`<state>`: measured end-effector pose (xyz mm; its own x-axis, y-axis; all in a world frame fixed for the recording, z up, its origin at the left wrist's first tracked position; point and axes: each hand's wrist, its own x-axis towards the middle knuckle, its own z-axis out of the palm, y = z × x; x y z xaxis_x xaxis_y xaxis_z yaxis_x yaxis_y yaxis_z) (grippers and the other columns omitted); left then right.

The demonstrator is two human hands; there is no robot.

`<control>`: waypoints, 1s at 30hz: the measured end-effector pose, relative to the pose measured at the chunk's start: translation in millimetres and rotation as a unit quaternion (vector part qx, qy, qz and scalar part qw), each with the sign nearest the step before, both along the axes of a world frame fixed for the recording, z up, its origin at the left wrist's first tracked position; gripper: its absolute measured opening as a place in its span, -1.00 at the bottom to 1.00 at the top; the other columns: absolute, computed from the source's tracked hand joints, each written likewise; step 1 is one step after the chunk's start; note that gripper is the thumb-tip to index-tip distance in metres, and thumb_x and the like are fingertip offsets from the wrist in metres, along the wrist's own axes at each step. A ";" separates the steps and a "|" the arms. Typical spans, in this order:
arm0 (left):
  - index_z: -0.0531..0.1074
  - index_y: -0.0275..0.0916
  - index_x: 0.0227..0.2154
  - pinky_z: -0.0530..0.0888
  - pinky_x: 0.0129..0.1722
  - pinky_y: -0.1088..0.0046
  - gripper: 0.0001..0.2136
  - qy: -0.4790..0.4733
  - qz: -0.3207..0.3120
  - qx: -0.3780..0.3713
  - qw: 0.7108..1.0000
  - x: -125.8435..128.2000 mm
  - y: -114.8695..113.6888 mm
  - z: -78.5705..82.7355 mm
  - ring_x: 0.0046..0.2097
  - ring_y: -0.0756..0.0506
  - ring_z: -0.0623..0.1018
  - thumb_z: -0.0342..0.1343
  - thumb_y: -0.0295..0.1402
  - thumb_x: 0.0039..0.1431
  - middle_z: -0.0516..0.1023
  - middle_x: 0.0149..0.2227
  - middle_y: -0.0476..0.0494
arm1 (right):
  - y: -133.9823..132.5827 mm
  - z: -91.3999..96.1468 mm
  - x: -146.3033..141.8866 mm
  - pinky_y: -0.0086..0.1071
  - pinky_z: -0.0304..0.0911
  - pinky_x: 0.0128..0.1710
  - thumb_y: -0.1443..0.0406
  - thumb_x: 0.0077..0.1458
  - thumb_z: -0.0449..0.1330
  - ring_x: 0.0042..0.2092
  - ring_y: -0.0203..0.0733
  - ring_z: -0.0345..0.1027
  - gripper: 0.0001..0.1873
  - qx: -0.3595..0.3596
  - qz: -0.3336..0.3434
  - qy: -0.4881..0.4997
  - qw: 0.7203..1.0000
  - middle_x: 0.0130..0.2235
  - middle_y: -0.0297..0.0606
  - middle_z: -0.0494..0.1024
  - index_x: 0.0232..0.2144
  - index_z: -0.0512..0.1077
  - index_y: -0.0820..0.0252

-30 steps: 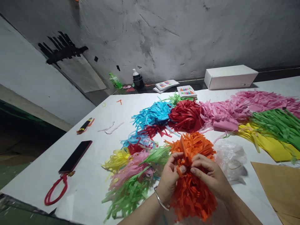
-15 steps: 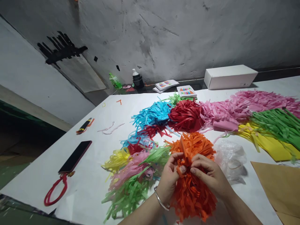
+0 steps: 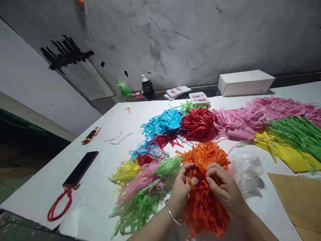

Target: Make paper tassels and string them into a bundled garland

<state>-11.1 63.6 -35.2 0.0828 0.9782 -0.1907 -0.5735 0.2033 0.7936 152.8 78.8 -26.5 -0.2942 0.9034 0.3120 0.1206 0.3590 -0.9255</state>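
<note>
An orange tissue-paper tassel with many thin fringe strips lies before me on the white table. My left hand pinches its gathered middle between thumb and fingers, where a twisted orange strip stands up. On the other side, my right hand has its thumb and fingertips pressed together against the orange strips; what exactly lies between those fingertips is too small to tell. Close to my left hand is a pile of light green tassels, along with pink tassels and yellow tassels.
Beyond the hands lie blue tassels, a red tassel, pink fringed paper, green fringe and yellow paper. A clear plastic bag and brown paper sit right; a phone and cutter left.
My right hand has shifted slightly right, away from the left hand, with its fingertips still together. My left hand keeps its pinch in nearly the same place.
</note>
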 end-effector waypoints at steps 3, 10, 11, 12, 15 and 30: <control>0.46 -0.17 -0.03 0.42 -0.06 0.37 -0.42 0.032 -0.001 0.027 0.999 0.7 1.4 3.1 -0.08 -0.16 0.49 0.49 -0.20 -0.16 0.51 -0.10 -0.16 | -2.4 1.0 -2.4 -0.37 0.17 -0.22 0.30 0.32 0.04 -0.22 -0.19 0.27 -0.84 0.042 -0.029 -0.008 0.999 -0.28 -0.31 0.33 -0.36 0.29 0.09; 0.46 -0.18 -0.07 0.40 0.00 0.37 -0.50 0.129 0.022 0.017 0.991 1.6 2.4 15.0 -0.05 -0.17 0.49 0.46 -0.32 -0.12 0.52 -0.08 -0.15 | -3.4 6.7 -2.1 -0.38 0.19 -0.19 0.27 0.34 0.05 -0.20 -0.21 0.30 -0.82 -0.001 0.015 0.013 1.000 -0.25 -0.30 0.37 -0.34 0.35 0.10; 0.47 -0.19 -0.08 0.40 -0.01 0.37 -0.52 0.132 0.024 0.016 0.991 1.2 2.0 16.0 -0.06 -0.17 0.49 0.45 -0.32 -0.11 0.52 -0.09 -0.16 | -3.1 7.7 -1.2 -0.39 0.19 -0.19 0.26 0.34 0.06 -0.20 -0.22 0.30 -0.82 -0.019 0.022 0.019 0.999 -0.25 -0.30 0.38 -0.34 0.36 0.10; 0.47 -0.20 -0.09 0.40 -0.01 0.36 -0.53 0.129 0.023 0.015 0.991 0.8 1.6 16.4 -0.06 -0.17 0.49 0.44 -0.32 -0.10 0.52 -0.09 -0.16 | -2.7 8.6 -0.4 -0.40 0.19 -0.19 0.24 0.34 0.07 -0.20 -0.23 0.31 -0.82 -0.033 0.028 0.023 0.999 -0.25 -0.31 0.39 -0.34 0.38 0.10; 0.47 -0.20 -0.07 0.41 -0.02 0.35 -0.53 0.115 0.015 0.017 0.993 -0.6 0.9 14.8 -0.06 -0.18 0.49 0.43 -0.33 -0.08 0.51 -0.08 -0.18 | -2.0 10.1 0.7 -0.41 0.19 -0.19 0.23 0.33 0.09 -0.21 -0.24 0.33 -0.80 -0.051 0.040 0.035 0.997 -0.26 -0.32 0.41 -0.35 0.41 0.10; 0.43 -0.21 -0.07 0.40 -0.05 0.38 -0.55 0.124 0.000 0.030 0.992 -2.0 1.6 11.4 -0.08 -0.15 0.48 0.39 -0.36 -0.05 0.49 -0.11 -0.13 | -1.4 10.3 1.2 -0.41 0.19 -0.20 0.24 0.31 0.13 -0.24 -0.25 0.32 -0.79 -0.063 0.059 0.042 0.995 -0.31 -0.35 0.40 -0.38 0.45 0.11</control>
